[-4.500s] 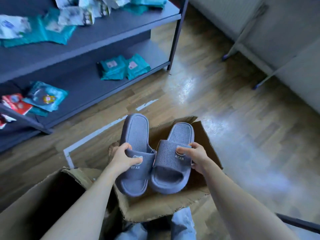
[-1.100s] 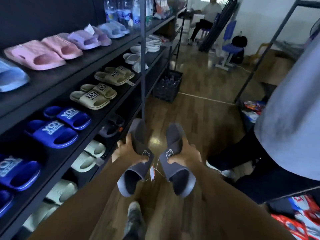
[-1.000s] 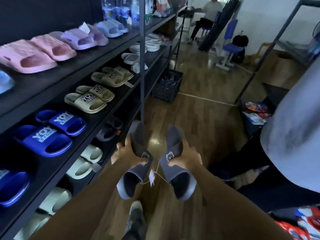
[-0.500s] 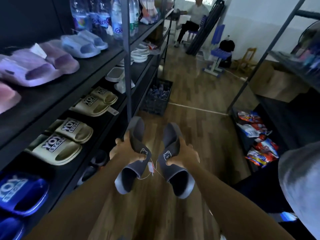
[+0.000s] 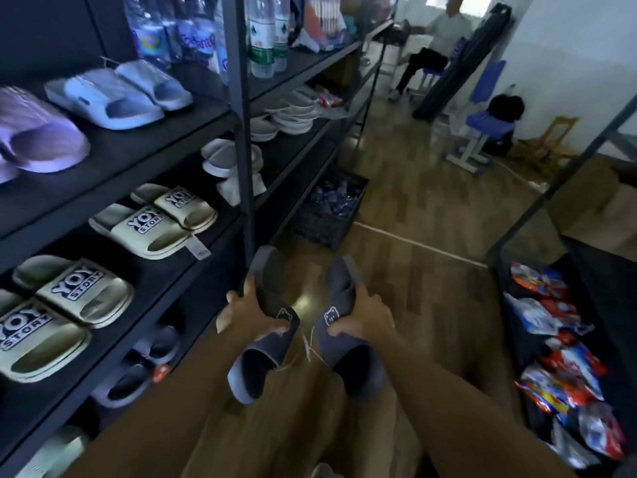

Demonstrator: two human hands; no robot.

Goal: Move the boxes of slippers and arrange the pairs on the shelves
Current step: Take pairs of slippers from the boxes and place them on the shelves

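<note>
Your left hand [image 5: 251, 313] curls its fingers round one grey slipper [image 5: 250, 370], your right hand [image 5: 366, 313] round the other slipper [image 5: 360, 370] (a tag [image 5: 307, 350] dangles between them), both held above the wooden floor [image 5: 424, 270], near the shelves [image 5: 131, 157] on your left.

On your left, a dark metal shelving unit [image 5: 241, 132] is standing on the wooden floor [image 5: 431, 288]. Its top board is carrying a lilac pair of slippers [image 5: 41, 139], a pale blue pair [image 5: 113, 98] beside it, and water bottles [image 5: 265, 36] further along. The board below is holding a beige pair marked YOY STORY [image 5: 151, 222] and a second beige pair [image 5: 72, 294], with white slippers [image 5: 224, 160] further along. Dark slippers [image 5: 138, 370] are lying on a lower board. A black crate [image 5: 327, 215] is sitting on the floor. On your right, bright packets [image 5: 558, 339] are lying on a low dark shelf [image 5: 593, 270].
</note>
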